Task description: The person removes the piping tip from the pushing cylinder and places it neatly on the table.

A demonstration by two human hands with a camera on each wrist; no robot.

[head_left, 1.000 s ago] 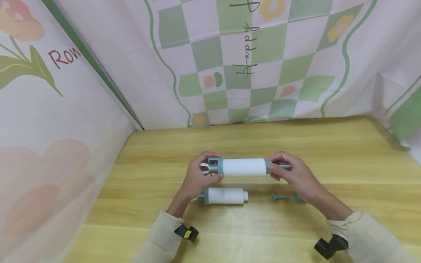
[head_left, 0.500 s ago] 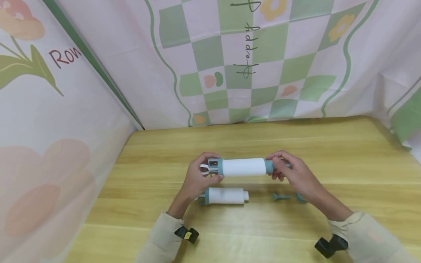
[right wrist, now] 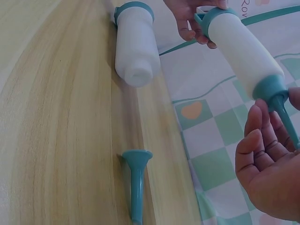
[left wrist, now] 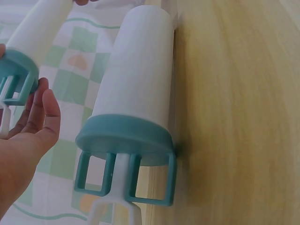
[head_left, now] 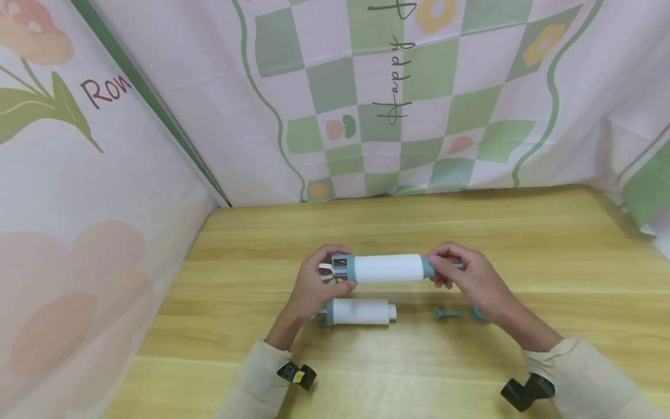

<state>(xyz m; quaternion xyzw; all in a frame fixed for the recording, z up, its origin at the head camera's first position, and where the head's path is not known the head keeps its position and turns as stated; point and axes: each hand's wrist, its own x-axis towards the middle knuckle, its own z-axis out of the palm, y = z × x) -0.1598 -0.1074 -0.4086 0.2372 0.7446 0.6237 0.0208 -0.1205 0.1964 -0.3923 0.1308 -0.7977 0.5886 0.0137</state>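
Both hands hold a white piping syringe (head_left: pixel 388 268) level above the table. At its handle end, my left hand (head_left: pixel 317 277) grips the teal collar with the square finger loops; the forked white plunger end sticks out there. My right hand (head_left: pixel 466 273) pinches the teal ring (head_left: pixel 428 267) at the other end, and a long thin teal nozzle (right wrist: pixel 284 117) runs out past the fingers. Below lies a second white piping syringe (head_left: pixel 361 312), without a nozzle on its white tip. To its right lies a loose teal nozzle (head_left: pixel 446 313) with a flared end.
A teal ring (head_left: pixel 478 315) lies beside the loose nozzle, partly behind the right wrist. The wooden table (head_left: pixel 398 372) meets a checkered curtain (head_left: pixel 387 116) at the back and a flowered cloth (head_left: pixel 94 192) on the left.
My right thumb and fingers have shifted on the teal ring, moving back along the nozzle and then forward again. The held syringe sits slightly lower; the left hand keeps its grip.
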